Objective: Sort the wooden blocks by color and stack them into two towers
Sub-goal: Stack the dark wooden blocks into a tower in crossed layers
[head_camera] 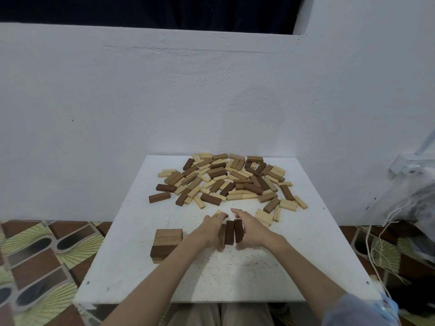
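Note:
A loose pile of wooden blocks [226, 182], dark brown, mid brown and pale, covers the far half of the white table [282, 267]. At the table's middle two dark brown blocks [233, 231] lie side by side. My left hand [211, 228] presses against their left side and my right hand [249, 228] against their right side, squeezing them together between the fingers. A pale block [218, 211] shows just beyond my left fingertips. A short stack of blocks [166, 243] stands to the left, mid brown on top, dark brown below.
A white wall rises right behind the table. Patterned flooring [35, 260] lies to the left. A plastic bag [412, 208] and white cords [376, 255] sit off the table's right edge. My knees [221, 314] are under the front edge.

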The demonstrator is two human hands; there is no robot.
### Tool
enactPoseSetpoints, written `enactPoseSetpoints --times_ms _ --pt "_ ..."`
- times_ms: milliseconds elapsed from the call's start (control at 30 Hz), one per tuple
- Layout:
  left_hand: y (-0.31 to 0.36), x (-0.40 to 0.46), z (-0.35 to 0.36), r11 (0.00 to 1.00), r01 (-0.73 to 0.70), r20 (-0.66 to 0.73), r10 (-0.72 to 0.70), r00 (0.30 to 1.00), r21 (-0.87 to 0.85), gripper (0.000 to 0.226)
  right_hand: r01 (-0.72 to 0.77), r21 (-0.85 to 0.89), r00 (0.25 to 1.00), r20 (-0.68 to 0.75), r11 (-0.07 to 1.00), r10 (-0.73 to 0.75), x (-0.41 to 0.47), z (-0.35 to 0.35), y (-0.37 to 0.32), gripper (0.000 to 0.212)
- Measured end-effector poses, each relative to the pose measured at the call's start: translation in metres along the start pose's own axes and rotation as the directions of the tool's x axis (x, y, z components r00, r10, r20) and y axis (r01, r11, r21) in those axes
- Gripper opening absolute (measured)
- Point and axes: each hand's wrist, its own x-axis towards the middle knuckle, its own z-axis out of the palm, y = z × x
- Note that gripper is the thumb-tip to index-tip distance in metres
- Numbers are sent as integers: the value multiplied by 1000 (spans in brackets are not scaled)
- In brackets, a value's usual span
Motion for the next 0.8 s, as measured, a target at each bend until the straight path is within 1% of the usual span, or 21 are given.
enactPoseSetpoints --times_ms 300,500,800 --pt "-3 8 2 999 5 -13 -5 1000 -42 91 56 76 998 4 996 -57 3 1 -4 103" --pt "-8 8 5 995 17 -33 -20 999 -99 91 72 63 997 16 995 -73 2 3 -3 101" --pt "-14 3 8 991 5 -38 -10 999 -132 91 93 55 996 4 994 -93 1 8 3 102"
